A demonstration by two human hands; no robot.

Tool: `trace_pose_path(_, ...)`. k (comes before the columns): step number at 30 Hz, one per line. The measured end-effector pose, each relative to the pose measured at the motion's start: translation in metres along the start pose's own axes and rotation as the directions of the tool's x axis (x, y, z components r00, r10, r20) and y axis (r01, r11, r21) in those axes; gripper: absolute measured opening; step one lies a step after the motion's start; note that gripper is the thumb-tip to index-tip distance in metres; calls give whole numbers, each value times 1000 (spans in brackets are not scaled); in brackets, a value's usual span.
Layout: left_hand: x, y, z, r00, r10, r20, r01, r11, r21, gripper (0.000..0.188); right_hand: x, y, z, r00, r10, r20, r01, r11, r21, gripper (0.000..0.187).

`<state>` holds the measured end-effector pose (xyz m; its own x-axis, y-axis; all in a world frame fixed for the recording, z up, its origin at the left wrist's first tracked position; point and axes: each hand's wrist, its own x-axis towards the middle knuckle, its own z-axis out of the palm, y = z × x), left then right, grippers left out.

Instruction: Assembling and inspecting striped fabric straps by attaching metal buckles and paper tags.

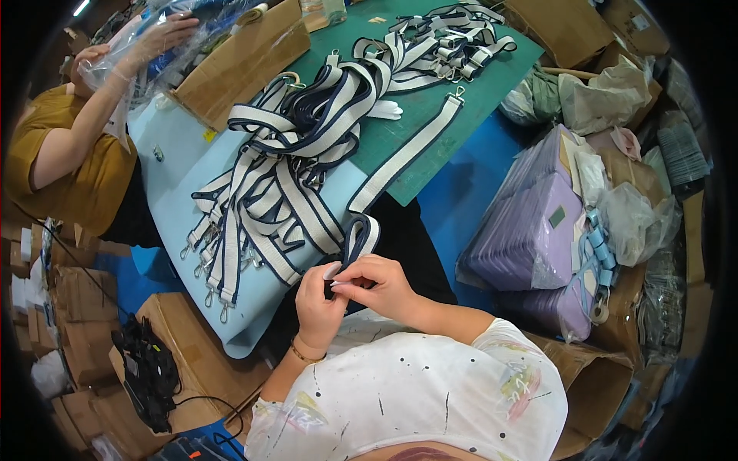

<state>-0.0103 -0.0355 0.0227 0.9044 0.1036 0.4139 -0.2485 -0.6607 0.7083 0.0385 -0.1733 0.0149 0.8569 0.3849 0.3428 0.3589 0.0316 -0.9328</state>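
My left hand [316, 304] and my right hand [383, 286] meet in front of my chest, both closed in a pinch. Between them is the end of a white webbing strap [403, 159] with navy edges. From my fingers it loops up over the table edge and runs to a metal clasp [458, 94] at the far right. A small white piece shows at my left fingertips; its kind cannot be made out. Just beyond my hands lies a tangled heap of similar straps [311, 127], several metal hooks [224, 313] hanging at its near left.
Light blue sheeting [177, 201] and a green mat [337, 40] cover the table. An open cardboard box [246, 65] stands at its far left, where another person [73, 157] handles clear plastic. Wrapped purple stacks [523, 223] stand right; a carton with black items [150, 369] sits lower left.
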Motion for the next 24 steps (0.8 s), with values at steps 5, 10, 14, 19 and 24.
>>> trace_pose_path(5, 3, -3, -4, 986, -150, 74, 159, 979, -130, 28, 7, -3, -5, 999, -37, -25, 35, 998, -54, 19)
trace_pose_path(10, 3, -7, -5, 977, -197, 81, 211, 949, -235, 29, 9, -6, -10, 995, 40, 93, -40, 999, -1, 21)
trace_pose_path(14, 3, -6, -8, 963, -258, 82, 270, 914, -304, 29, 12, -7, -10, 992, -22, 125, 26, 999, -30, 24)
trace_pose_path(19, 3, -8, -9, 964, -245, 101, 264, 926, -271, 31, 10, -4, -10, 990, 37, 134, -40, 999, 23, 22)
trace_pose_path(24, 5, -10, -14, 969, -212, 128, 236, 948, -214, 31, 8, 0, -10, 987, 87, 139, -102, 989, 105, 17)
